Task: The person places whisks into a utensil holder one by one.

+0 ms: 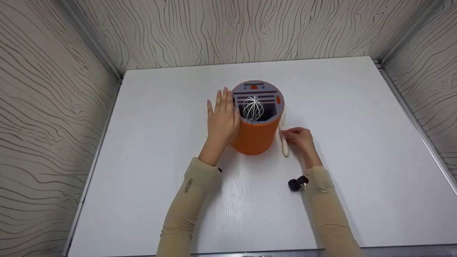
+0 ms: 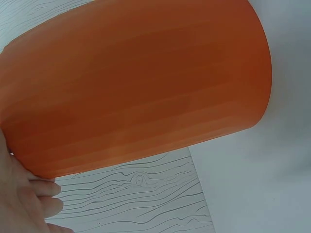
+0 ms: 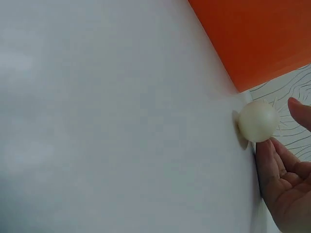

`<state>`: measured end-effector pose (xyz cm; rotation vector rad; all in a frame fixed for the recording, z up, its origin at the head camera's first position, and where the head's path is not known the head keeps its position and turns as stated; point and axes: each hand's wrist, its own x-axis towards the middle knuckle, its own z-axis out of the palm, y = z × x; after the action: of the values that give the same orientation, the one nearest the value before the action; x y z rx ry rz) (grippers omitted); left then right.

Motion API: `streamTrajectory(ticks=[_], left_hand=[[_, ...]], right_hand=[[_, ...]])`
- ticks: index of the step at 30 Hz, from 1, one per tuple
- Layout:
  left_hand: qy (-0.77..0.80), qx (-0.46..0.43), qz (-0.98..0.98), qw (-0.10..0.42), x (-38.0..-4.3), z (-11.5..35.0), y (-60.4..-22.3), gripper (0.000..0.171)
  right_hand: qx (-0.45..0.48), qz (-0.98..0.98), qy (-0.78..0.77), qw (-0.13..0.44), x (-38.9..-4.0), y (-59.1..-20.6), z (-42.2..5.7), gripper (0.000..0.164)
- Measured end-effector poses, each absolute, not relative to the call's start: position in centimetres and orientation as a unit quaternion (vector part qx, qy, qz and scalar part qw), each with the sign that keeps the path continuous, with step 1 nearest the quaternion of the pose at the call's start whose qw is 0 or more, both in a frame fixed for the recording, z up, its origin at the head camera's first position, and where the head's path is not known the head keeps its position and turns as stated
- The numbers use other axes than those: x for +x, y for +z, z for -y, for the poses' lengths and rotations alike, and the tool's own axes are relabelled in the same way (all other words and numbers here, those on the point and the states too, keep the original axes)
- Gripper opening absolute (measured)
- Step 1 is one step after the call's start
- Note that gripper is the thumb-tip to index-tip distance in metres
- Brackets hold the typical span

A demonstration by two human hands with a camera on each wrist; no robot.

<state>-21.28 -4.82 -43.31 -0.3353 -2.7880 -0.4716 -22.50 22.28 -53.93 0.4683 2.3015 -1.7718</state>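
Observation:
An orange cylindrical utensil holder with a grey slotted top stands upright on the white table. A wire whisk stands in its large compartment, head up and handle hidden. My left hand rests flat along the holder's left side, fingers extended. On the right, a cream whisk lies on the table beside the holder, its thin wires partly hidden. My right hand touches its handle. In the right wrist view the fingers meet the side of the rounded handle end, while the thumb stays apart from it.
The white table spreads around the holder, with wood-patterned walls at the back and both sides. A black wrist camera sticks out from the right sleeve near the tabletop.

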Motion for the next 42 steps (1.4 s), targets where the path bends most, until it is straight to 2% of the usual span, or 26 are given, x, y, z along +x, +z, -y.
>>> streamTrajectory(ticks=[4, 10, 22, 33, 36, 42], left_hand=[[-0.157, -0.115, 0.970, 0.142, -21.3, 4.9, -43.3, 0.056], [-0.164, -0.118, 0.970, 0.135, -21.2, 4.9, -43.2, 0.056], [-0.169, -0.123, 0.966, 0.152, -21.3, 4.9, -43.4, 0.055], [-0.164, -0.124, 0.967, 0.152, -21.3, 4.9, -43.3, 0.056], [-0.166, -0.123, 0.967, 0.148, -21.3, 4.9, -43.3, 0.056], [-0.173, -0.123, 0.966, 0.145, -21.2, 4.9, -43.2, 0.056]], right_hand=[[0.142, -0.840, -0.511, 0.117, -22.8, -53.8, -21.9, 0.048], [0.129, -0.869, -0.465, 0.109, -23.0, -53.8, -21.8, 0.040], [0.144, -0.811, -0.554, 0.121, -23.4, -54.5, -22.9, 0.036], [0.134, -0.747, -0.638, 0.132, -23.2, -55.0, -24.3, 0.043], [0.136, -0.710, -0.678, 0.134, -23.2, -55.1, -24.4, 0.036], [0.139, -0.662, -0.724, 0.132, -23.1, -55.0, -24.5, 0.009]])
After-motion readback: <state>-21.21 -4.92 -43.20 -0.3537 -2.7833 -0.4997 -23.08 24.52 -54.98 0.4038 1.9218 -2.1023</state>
